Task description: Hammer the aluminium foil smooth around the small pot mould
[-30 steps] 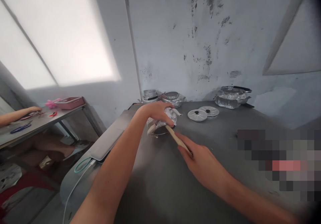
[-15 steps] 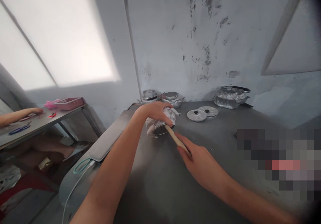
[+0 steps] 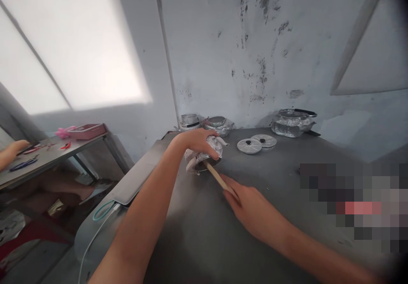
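My left hand is closed over the top of a small silvery kettle in crinkled wrapping, which is tipped on its side with its dark round mouth toward me. A wooden stick is gripped in my right hand, fingers wrapped around its lower end. The stick's far end reaches into the kettle's mouth, where its tip is hidden. Part of the kettle lies behind my left hand and fingers.
Two round lids with black knobs lie beyond my right hand. Wrapped kettles stand by the wall, one with a black handle. A flat grey case with a cable lies at left. Another person's hand rests at a side table with a pink basket.
My right hand and the stick have shifted slightly left, and the stick's far end now shows inside the kettle's mouth. The other person's hand has drawn back left.
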{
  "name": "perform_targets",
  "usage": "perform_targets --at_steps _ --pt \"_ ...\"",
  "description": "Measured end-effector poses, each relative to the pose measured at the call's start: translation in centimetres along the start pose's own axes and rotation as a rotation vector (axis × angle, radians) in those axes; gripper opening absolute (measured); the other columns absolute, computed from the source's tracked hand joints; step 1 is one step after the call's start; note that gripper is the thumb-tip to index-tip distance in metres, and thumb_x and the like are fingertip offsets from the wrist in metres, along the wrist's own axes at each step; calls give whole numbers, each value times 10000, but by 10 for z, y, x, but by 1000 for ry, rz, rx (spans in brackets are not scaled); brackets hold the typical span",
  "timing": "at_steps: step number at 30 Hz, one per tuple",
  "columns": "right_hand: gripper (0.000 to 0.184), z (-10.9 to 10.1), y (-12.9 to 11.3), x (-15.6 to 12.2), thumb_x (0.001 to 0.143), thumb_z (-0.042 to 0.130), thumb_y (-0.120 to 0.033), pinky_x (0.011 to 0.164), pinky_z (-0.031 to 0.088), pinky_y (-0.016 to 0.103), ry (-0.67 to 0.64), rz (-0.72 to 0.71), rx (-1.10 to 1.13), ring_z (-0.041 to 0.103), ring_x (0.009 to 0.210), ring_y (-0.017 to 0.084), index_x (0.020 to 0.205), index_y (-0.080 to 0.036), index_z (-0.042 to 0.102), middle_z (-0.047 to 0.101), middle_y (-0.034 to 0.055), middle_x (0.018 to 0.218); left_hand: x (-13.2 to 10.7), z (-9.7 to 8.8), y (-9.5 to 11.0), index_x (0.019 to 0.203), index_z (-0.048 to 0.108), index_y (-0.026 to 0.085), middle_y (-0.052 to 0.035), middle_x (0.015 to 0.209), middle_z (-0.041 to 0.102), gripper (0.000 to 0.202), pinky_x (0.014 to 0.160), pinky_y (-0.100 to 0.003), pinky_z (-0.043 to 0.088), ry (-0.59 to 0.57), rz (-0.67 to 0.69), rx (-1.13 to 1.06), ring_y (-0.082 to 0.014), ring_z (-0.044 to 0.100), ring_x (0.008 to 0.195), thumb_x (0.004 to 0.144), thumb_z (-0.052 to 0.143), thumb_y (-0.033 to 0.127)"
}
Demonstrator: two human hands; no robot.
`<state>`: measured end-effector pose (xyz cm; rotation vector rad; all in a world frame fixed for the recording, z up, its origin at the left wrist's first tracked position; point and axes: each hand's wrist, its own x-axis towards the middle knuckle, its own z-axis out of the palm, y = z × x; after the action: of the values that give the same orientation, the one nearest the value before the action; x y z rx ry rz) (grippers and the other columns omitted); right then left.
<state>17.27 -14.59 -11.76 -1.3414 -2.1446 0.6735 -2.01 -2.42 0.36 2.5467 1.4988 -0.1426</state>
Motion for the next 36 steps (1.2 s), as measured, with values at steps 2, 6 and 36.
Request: perform_targets --at_steps 2,6,36 --pt "442 0 -1 0 986 374 -252 787 472 344 -44 -16 6 707 898 253 1409 -285 497 714 35 849 -1 -1 0 1496 322 396 -32 1538 378 968 956 -433 484 3 6 -6 -372 468 1293 639 670 683" --pt "425 -1 -1 0 988 370 -266 779 478 354 -9 0 -11 706 889 261 1385 -305 516 696 21 798 -1 -1 1 1494 334 392 -34 1532 387 975 952 -436 490 10 7 -17 -369 472 1286 632 684 683" --pt "460 0 -2 -3 990 360 -301 631 449 306 42 10 -52 668 671 222 1433 -364 466 674 -22 739 0 1 2 1486 347 394 -46 1510 413 960 949 -431 485 19 33 -10 -360 494 1267 632 682 677"
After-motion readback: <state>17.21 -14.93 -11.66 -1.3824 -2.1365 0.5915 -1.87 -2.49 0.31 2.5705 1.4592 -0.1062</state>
